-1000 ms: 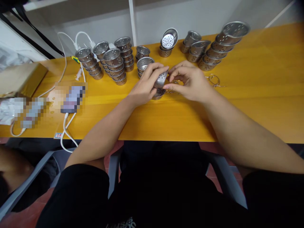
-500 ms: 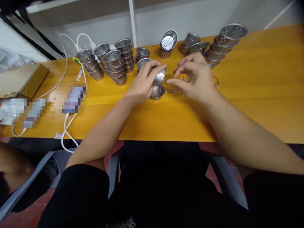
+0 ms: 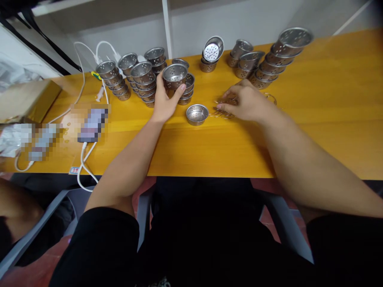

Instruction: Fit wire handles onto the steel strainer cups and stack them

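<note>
I see the left hand [image 3: 165,101] grasping a silver, round, perforated metal cup [image 3: 174,78], mouth up, left of and beyond a shallow silver metal cup [image 3: 197,116]. The right hand [image 3: 248,101] curls over thin metal wires [image 3: 226,113]; I can't tell if it grips any. Far left, stacked perforated metal cups [image 3: 143,81] nest one inside another.

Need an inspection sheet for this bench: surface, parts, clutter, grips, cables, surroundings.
Surface: yellow-brown table, glossy.
Job's things: perforated metal cup stacks towards the back; single cup upright in front; wire pile right of it.
Clutter: cardboard box and pixelated device, left side.
Grips: left hand holds a cup; right hand at the wire pile, grasp unclear.
Cables: white cable loops below the front edge.
Surroundings: grey partition behind; chair.
</note>
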`<control>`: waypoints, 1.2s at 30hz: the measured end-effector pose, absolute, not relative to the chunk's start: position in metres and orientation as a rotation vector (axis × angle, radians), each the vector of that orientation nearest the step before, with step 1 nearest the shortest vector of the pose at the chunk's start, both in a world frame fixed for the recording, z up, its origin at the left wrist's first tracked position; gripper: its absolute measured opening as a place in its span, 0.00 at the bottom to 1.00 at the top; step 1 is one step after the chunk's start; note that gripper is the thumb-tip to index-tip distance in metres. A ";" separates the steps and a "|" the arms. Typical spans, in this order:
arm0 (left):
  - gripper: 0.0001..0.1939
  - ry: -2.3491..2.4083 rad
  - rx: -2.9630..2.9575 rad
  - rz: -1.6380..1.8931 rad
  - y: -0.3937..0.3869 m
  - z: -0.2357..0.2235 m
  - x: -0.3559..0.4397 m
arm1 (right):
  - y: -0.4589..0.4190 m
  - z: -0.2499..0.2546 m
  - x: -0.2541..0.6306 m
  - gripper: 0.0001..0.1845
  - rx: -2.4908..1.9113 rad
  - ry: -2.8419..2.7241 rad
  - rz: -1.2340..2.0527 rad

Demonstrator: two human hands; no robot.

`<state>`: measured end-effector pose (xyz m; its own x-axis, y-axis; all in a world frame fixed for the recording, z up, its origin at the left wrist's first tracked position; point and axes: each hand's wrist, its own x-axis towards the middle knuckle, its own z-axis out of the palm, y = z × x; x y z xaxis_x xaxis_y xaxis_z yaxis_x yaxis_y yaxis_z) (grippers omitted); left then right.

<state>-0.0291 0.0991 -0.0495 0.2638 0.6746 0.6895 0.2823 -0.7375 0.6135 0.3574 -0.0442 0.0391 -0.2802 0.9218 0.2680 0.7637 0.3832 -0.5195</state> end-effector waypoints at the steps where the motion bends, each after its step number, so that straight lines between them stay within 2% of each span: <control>1: 0.62 0.881 2.127 1.486 0.101 -0.051 -0.026 | -0.047 0.041 0.354 0.21 -1.426 -2.114 0.384; 4: 0.65 0.907 2.097 1.443 0.096 -0.050 -0.015 | -0.052 0.044 0.341 0.27 -1.291 -2.096 0.354; 10: 0.58 1.007 2.190 1.414 0.053 -0.021 -0.002 | -0.053 0.036 0.313 0.47 -0.959 -2.086 0.389; 14: 0.52 0.957 2.287 1.375 0.041 -0.008 -0.001 | -0.051 0.030 0.300 0.53 -0.890 -2.095 0.435; 17: 0.51 0.924 2.228 1.396 0.054 -0.016 0.001 | -0.050 0.031 0.296 0.57 -0.880 -2.102 0.470; 23: 0.53 0.907 2.256 1.352 0.082 -0.041 0.004 | -0.051 0.038 0.295 0.58 -0.871 -2.113 0.461; 29: 0.53 0.928 2.179 1.346 0.079 -0.045 0.000 | -0.055 0.040 0.296 0.61 -0.901 -2.108 0.475; 36: 0.53 0.850 2.280 1.280 0.085 -0.047 0.000 | -0.059 0.046 0.295 0.56 -0.902 -2.125 0.460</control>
<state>-0.0004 0.0852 -0.0467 0.3992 0.6709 0.6249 0.3154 -0.7405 0.5935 0.2951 -0.0585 0.0463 -0.4547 0.7286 0.5122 0.4516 0.6843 -0.5725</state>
